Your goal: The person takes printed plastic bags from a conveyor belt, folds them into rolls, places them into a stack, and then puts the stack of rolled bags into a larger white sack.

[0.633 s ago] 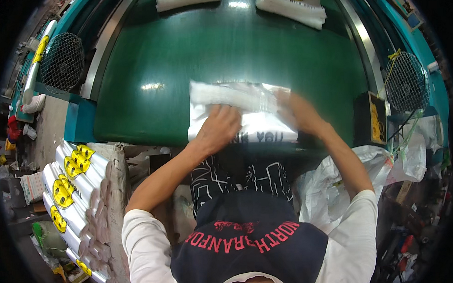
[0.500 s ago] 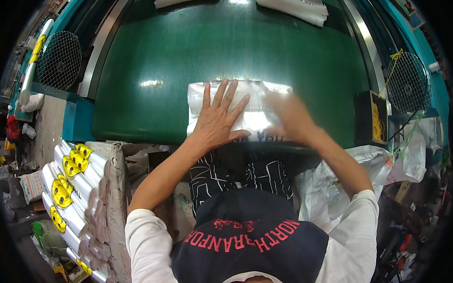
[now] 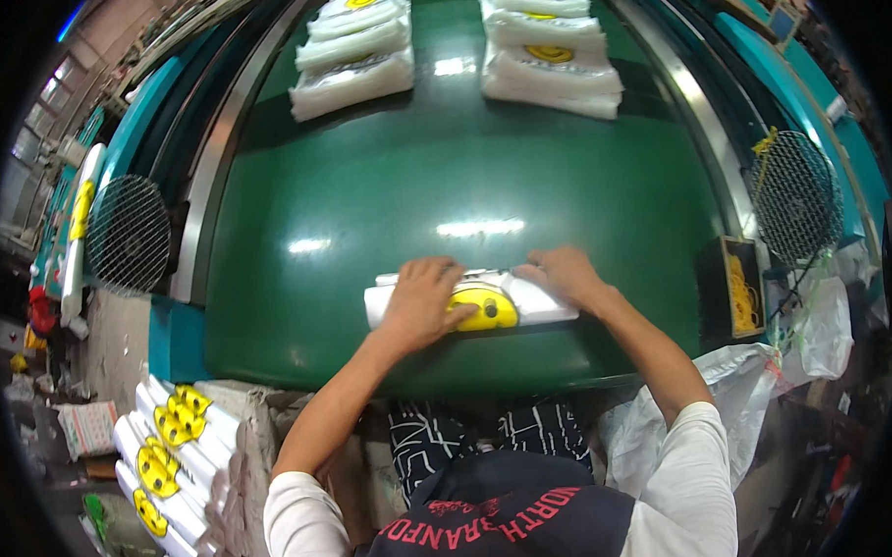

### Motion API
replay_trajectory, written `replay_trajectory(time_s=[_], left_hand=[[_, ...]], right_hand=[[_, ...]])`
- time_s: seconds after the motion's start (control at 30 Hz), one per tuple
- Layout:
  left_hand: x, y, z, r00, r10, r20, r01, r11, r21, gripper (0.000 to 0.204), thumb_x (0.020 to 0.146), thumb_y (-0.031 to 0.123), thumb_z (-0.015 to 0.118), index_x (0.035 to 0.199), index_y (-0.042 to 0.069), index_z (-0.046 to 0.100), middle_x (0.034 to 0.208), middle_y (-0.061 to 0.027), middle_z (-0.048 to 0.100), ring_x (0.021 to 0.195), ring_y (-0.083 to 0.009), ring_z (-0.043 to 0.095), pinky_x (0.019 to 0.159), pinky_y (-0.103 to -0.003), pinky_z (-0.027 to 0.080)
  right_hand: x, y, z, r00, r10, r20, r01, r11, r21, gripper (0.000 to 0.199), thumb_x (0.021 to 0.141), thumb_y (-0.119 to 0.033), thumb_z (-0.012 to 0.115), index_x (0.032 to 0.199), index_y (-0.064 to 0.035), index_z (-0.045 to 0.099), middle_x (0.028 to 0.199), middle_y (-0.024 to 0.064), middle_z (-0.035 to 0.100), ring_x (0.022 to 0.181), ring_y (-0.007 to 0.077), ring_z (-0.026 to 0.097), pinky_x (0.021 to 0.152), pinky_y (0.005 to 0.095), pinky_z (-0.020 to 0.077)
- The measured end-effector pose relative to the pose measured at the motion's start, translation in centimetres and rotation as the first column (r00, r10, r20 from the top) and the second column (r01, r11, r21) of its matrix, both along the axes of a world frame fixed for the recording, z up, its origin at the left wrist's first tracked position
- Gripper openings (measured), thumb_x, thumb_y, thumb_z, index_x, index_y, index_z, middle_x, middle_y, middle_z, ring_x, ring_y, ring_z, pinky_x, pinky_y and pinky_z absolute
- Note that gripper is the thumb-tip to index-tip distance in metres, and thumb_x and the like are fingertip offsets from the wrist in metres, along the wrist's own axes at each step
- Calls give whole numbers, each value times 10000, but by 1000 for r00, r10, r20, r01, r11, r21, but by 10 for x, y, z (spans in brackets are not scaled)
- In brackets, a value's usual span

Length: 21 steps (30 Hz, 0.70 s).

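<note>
The white roll [image 3: 506, 301] lies crosswise on the near part of the green belt [image 3: 433, 181], apparently mostly rolled up, a yellow smiling face [image 3: 486, 308] outward; no band shows around it. The left hand [image 3: 422, 304] grips over it, thumb across the print; the right hand [image 3: 567, 277], blurred, touches its right end, its grip impossible to tell. Near the left edge, a pile of finished-looking rolls [image 3: 182, 464] bears the same face. Farther up the belt, left stacks [image 3: 353, 80] and right stacks [image 3: 552, 69] lie flat, unrolled, their dark lettering too small to read. Red capitals arch across the person's dark top [image 3: 503, 512].
</note>
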<state>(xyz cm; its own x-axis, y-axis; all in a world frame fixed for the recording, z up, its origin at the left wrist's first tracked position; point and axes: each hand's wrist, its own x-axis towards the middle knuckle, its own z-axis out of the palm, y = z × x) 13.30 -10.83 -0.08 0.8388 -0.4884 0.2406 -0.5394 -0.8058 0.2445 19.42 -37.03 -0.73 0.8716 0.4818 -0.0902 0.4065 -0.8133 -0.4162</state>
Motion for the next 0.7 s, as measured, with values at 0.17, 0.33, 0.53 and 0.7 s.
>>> replay_trajectory(time_s=[0.17, 0.33, 0.53, 0.7], left_hand=[[17, 1, 6, 989, 92, -112, -75, 986, 151, 609, 736, 547, 662, 1042, 28, 573, 1009, -123, 543, 952, -284, 503, 794, -391, 387], [29, -13, 0, 978, 133, -159, -108, 981, 159, 669, 709, 648, 650, 926, 17, 614, 836, -166, 617, 834, -342, 591, 717, -431, 463], [-26, -30, -1, 707, 228, -669, -305, 952, 3, 641, 783, 602, 618, 964, -11, 655, 852, -198, 675, 788, -317, 661, 719, -419, 498], [-78, -50, 32, 567, -172, -806, -572, 622, -535, 380, 873, 296, 645, 1045, -43, 628, 895, -114, 685, 745, -157, 647, 691, -301, 519]], right_hand=[[-17, -131, 68, 794, -338, 506, 341, 936, 90, 174, 870, -227, 560, 911, -88, 656, 848, 122, 658, 777, 313, 641, 666, 404, 506], [-69, -276, 72, 714, -540, 446, 675, 702, -229, 173, 825, -205, 594, 879, -57, 666, 817, 183, 648, 797, 366, 628, 679, 451, 487], [-79, -284, 53, 689, -555, 466, 646, 762, -46, 157, 776, -172, 649, 880, -58, 681, 830, 173, 660, 809, 366, 632, 700, 448, 488], [-74, -288, 74, 670, -587, 455, 665, 747, -15, 170, 812, -204, 619, 866, -44, 643, 837, 181, 646, 807, 365, 628, 685, 446, 480]])
